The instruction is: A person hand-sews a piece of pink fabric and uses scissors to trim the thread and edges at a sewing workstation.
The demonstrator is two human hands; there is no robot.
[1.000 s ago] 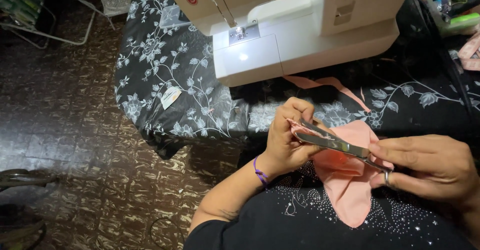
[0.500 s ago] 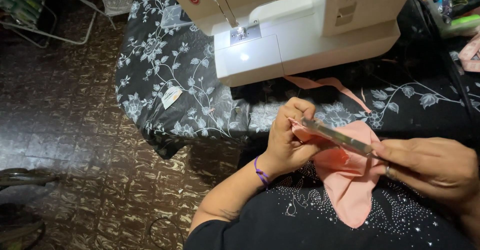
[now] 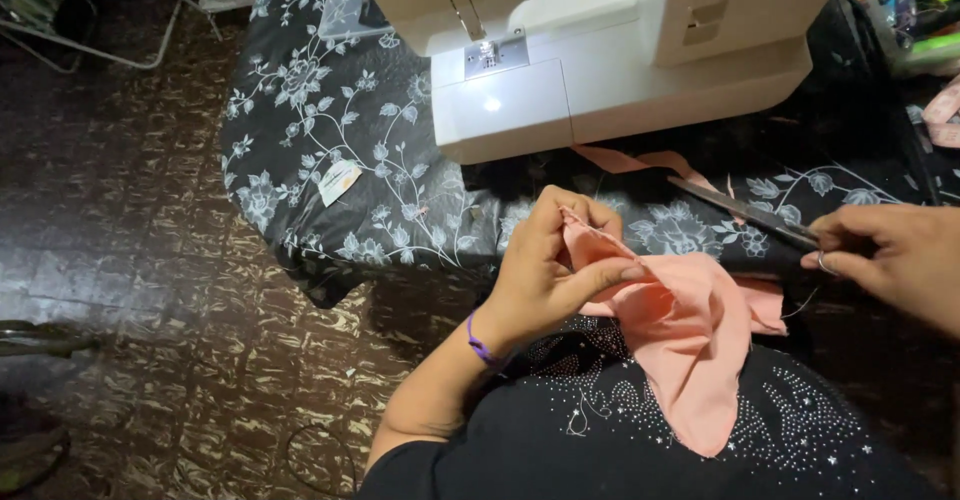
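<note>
1. Looking down from the head camera, I see my left hand (image 3: 545,275) pinching a piece of pink cloth (image 3: 690,330) between thumb and fingers, closed tight on its upper edge.
2. From that pinch the pink cloth hangs over my lap, its lower tip resting on a black top (image 3: 650,440) dotted with small shiny studs.
3. My right hand (image 3: 890,260) sits at the right edge of the view, closed around the handles of a pair of scissors (image 3: 745,210).
4. Blades together, the scissors point up and left, lying above the cloth and apart from it.
5. My two hands are apart, with the cloth between them.
6. A purple band (image 3: 478,340) circles my left wrist.
7. Ahead of my hands stands a white sewing machine (image 3: 610,50), its small lamp lit over the needle plate.
8. It rests on a table cover (image 3: 310,140), black with white flowers.
9. A strip of pink fabric (image 3: 640,163) lies on that cover, just before the machine's base.
10. Left of the table is a dark patterned floor (image 3: 130,260).
</note>
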